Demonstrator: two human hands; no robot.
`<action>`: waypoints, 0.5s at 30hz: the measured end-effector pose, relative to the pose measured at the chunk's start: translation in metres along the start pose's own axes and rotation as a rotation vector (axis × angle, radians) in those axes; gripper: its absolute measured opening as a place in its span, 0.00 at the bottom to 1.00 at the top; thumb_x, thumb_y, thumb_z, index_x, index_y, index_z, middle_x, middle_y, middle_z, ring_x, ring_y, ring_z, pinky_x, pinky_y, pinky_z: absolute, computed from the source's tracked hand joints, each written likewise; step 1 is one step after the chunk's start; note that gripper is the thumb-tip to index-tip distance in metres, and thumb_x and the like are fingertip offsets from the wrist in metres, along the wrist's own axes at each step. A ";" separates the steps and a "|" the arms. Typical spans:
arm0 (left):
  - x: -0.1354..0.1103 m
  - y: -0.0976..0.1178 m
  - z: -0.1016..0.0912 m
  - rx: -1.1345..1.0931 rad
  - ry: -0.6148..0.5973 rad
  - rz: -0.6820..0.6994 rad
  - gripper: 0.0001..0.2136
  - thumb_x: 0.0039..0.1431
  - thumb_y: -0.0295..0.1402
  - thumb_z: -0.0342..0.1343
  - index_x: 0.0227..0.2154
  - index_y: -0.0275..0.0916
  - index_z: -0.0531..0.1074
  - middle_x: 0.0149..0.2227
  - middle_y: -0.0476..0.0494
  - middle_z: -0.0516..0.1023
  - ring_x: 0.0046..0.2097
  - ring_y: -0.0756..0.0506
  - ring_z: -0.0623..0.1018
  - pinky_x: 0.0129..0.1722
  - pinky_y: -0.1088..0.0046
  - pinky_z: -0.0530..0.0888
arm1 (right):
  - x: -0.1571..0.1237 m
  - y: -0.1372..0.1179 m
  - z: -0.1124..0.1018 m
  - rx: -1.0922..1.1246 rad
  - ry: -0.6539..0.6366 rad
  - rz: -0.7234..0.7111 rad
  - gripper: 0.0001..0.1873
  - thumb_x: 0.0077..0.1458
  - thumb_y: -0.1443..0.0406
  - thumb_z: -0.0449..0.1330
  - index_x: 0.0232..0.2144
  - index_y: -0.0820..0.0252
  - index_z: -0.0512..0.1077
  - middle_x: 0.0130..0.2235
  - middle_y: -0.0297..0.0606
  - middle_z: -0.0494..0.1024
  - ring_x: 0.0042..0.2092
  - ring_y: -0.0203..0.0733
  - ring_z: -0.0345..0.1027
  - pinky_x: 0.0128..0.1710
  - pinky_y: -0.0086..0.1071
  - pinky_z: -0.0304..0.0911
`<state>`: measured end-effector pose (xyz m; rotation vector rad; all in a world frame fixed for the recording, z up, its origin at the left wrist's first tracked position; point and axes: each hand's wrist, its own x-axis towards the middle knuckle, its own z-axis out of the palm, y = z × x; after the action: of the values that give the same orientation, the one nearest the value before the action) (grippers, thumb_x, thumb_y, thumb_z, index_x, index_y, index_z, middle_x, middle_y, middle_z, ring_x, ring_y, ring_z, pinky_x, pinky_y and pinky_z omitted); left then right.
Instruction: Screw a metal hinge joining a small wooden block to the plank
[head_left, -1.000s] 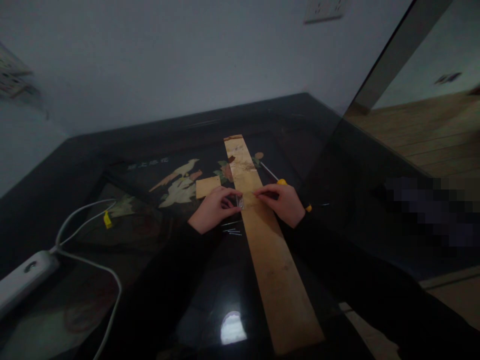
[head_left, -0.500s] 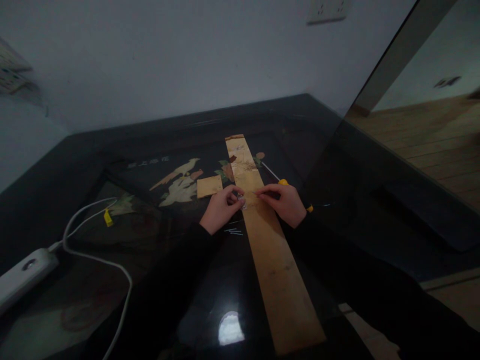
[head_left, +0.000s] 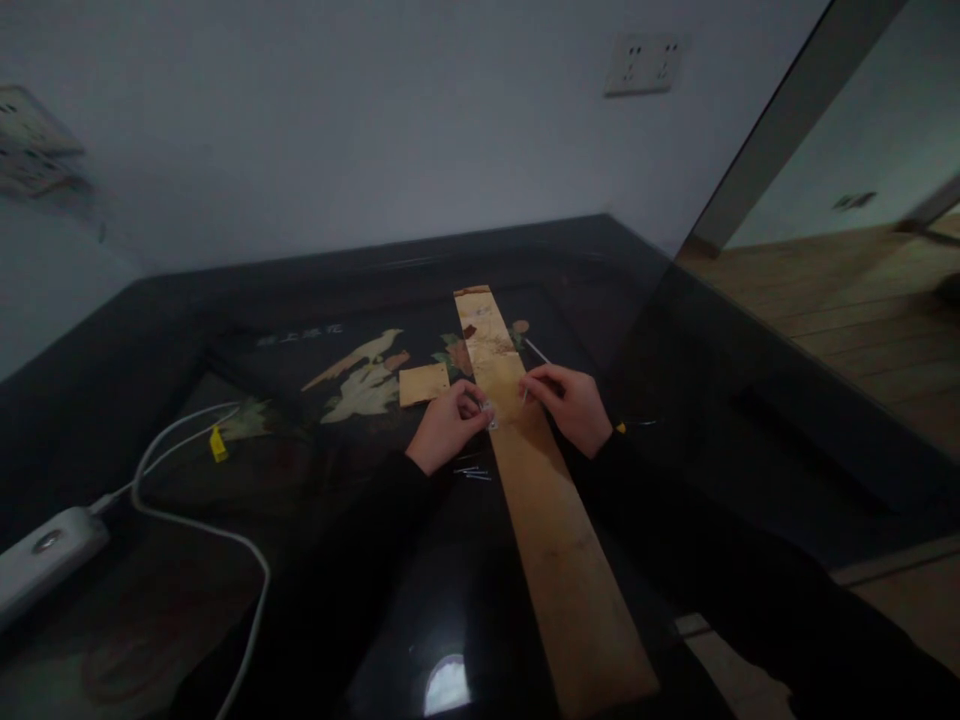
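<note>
A long wooden board [head_left: 559,540] lies lengthwise before me on the dark tabletop. My left hand [head_left: 448,425] is closed at the board's left edge, pinching a small metal plate with holes [head_left: 490,415] against the wood. Over the right edge, my right hand [head_left: 570,405] is closed in a pinch on a thin nail [head_left: 524,396], which points down at the board; whether its tip touches cannot be made out. Several loose nails [head_left: 472,473] lie just below my left hand. A screwdriver [head_left: 537,350] is mostly hidden behind my right hand.
A small square wooden piece [head_left: 422,384] lies left of the board. Thin metal bits [head_left: 641,423] rest right of my right wrist. On the left are a white power strip [head_left: 56,555] and its looping cable [head_left: 202,522]. A wall [head_left: 360,130] borders the table's back.
The nail in my right hand has turned from lying nearly flat to pointing downward, and that hand has shifted slightly. My left hand still holds the metal plate. The camera view has tilted up slightly.
</note>
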<state>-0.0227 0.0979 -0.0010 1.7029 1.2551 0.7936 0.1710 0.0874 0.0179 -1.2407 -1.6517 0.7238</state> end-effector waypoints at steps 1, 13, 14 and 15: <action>0.000 -0.001 0.000 0.008 0.004 0.008 0.10 0.49 0.34 0.59 0.32 0.38 0.66 0.23 0.54 0.70 0.27 0.50 0.73 0.31 0.74 0.69 | 0.001 0.000 0.001 0.026 0.004 0.011 0.11 0.55 0.60 0.56 0.26 0.62 0.72 0.25 0.36 0.76 0.28 0.35 0.71 0.31 0.28 0.65; 0.000 -0.004 0.003 0.051 0.070 0.039 0.09 0.50 0.34 0.58 0.33 0.38 0.66 0.23 0.53 0.71 0.28 0.50 0.73 0.31 0.74 0.68 | 0.017 -0.007 0.021 -0.092 -0.047 -0.040 0.09 0.54 0.63 0.58 0.25 0.62 0.71 0.27 0.35 0.76 0.30 0.34 0.68 0.32 0.27 0.60; 0.000 -0.005 0.003 0.040 0.077 0.037 0.10 0.50 0.33 0.58 0.34 0.38 0.65 0.23 0.54 0.71 0.27 0.50 0.73 0.30 0.74 0.68 | 0.018 -0.008 0.023 -0.126 -0.069 -0.057 0.09 0.54 0.63 0.58 0.26 0.62 0.71 0.27 0.35 0.76 0.30 0.34 0.68 0.32 0.27 0.59; 0.000 -0.005 0.003 0.032 0.082 0.034 0.12 0.50 0.33 0.58 0.36 0.38 0.64 0.23 0.54 0.70 0.27 0.50 0.73 0.30 0.74 0.68 | 0.019 -0.009 0.024 -0.161 -0.089 -0.078 0.09 0.54 0.63 0.58 0.26 0.62 0.72 0.28 0.35 0.76 0.31 0.34 0.68 0.33 0.27 0.59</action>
<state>-0.0217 0.0978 -0.0072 1.7367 1.3035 0.8754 0.1440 0.1043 0.0216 -1.2631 -1.8509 0.6157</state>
